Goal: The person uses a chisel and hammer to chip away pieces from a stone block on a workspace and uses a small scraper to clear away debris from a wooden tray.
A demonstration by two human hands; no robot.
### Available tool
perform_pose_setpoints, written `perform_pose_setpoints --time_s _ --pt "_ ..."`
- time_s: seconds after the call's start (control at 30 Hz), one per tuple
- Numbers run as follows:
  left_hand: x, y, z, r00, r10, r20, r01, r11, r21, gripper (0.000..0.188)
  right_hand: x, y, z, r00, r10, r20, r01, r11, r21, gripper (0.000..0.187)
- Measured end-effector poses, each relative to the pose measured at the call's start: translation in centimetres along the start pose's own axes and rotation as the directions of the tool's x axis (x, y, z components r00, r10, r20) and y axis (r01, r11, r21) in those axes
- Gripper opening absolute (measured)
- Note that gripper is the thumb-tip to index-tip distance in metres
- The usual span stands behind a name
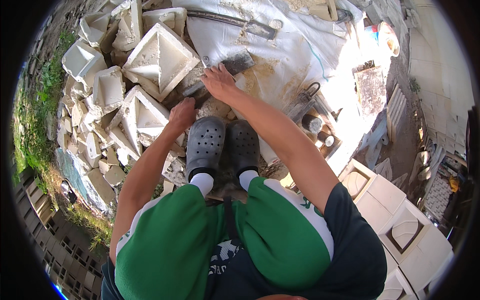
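Observation:
My left hand (pixel 183 115) is curled closed beside broken pale casts, close in front of my left shoe. Whatever its fingers grip is hidden beneath it. Slightly farther and to the right, my right hand (pixel 219 83) lies over a dark grey flat bar (pixel 240 61), fingers bent over it. The bar's other end seems to show between my two hands. A rough pale lump (pixel 214 108) sits just below, at my shoe tips. Left of the hands leans a large square hollow cast (pixel 162 62), chipped along its rim.
Broken hollow casts (pixel 110 87) pile up at left. A dusty white sheet (pixel 295 55) spreads ahead, bearing a long dark bar (pixel 230 20). To the right are dark cylinders (pixel 312 123), a weathered board (pixel 371 87) and a bucket (pixel 387 39). Pale patterned blocks (pixel 405 220) stand lower right.

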State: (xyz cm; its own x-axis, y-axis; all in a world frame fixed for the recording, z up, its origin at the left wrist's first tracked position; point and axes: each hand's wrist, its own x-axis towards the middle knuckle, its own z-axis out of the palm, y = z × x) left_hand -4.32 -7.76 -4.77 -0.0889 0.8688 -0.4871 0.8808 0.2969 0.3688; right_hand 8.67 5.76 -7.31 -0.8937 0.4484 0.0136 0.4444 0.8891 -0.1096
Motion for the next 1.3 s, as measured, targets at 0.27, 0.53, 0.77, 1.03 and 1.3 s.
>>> perform_pose_setpoints --time_s 0.27,0.53,0.77,1.03,1.3 --pt "0.8 0.0 0.1 0.993 -0.029 0.116 0.034 0.999 -0.037 0.036 -0.1 2.1 0.0 0.981 -0.173 -0.09 0.155 0.972 -0.175 0.02" --pt "0.2 -1.0 0.8 0.993 0.119 -0.013 -0.12 0.987 -0.108 0.039 -1.8 7.0 -7.1 0.927 -0.224 -0.3 0.219 0.974 -0.052 0.039" --pt "0.6 -1.2 1.7 0.984 0.121 -0.134 -0.15 0.962 -0.229 0.037 -7.3 17.7 -15.5 0.892 0.435 -0.127 -0.427 0.9 0.084 0.046" --pt "0.5 -0.4 -0.2 0.986 0.106 -0.132 -0.134 0.965 -0.225 0.03 -16.4 24.8 -9.6 0.737 0.665 0.119 -0.676 0.721 0.153 0.048" --pt "-0.2 2.2 -2.4 0.964 0.038 -0.262 -0.127 0.935 -0.332 0.035 -18.9 25.8 -4.8 0.613 0.721 0.324 -0.762 0.647 0.002 0.044"
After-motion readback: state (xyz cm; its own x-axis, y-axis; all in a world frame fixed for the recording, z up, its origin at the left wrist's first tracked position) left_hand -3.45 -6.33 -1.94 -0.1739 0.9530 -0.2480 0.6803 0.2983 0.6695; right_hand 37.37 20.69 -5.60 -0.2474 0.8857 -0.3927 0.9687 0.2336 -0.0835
